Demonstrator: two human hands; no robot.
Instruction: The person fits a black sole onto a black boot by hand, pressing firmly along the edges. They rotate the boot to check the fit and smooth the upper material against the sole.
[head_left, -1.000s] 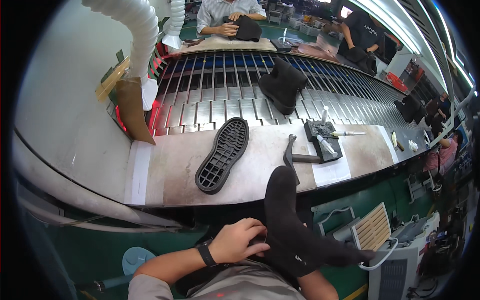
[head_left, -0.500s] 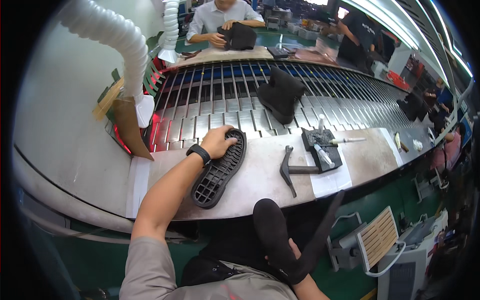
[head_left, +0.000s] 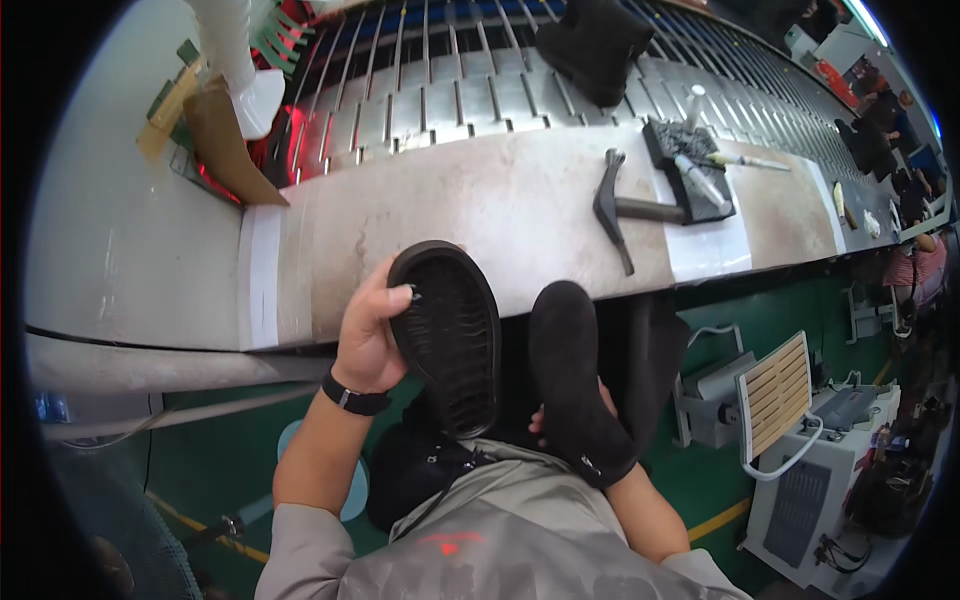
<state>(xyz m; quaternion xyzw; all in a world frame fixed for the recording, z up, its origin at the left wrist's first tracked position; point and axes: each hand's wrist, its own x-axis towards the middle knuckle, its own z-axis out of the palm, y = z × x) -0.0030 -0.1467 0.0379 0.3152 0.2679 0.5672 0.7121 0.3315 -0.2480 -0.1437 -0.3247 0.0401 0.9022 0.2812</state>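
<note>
My left hand [head_left: 370,330] grips a black shoe sole [head_left: 447,335] by its left edge, thumb over the rim. The sole is raised in front of the bench edge, and its hollow inner side faces me. Over my lap a black boot upper [head_left: 570,365] rests in my right hand [head_left: 538,425], its smooth underside turned up and its toe pointing away. Fingertips show on one side of the boot; the rest of that hand is hidden behind it. Sole and boot are apart, side by side.
On the bench [head_left: 400,210] lie a hammer [head_left: 640,208] and a black block [head_left: 655,150] with brush-like tools. Another black boot [head_left: 595,55] stands on the slatted metal conveyor [head_left: 440,95]. A white hose [head_left: 225,45] hangs at left; a slatted wooden rack [head_left: 775,395] stands at right.
My left hand has lifted the sole off the bench, drawn it toward me and turned its treaded side away. The view has tipped downward; the boot upper stays in my right hand.
</note>
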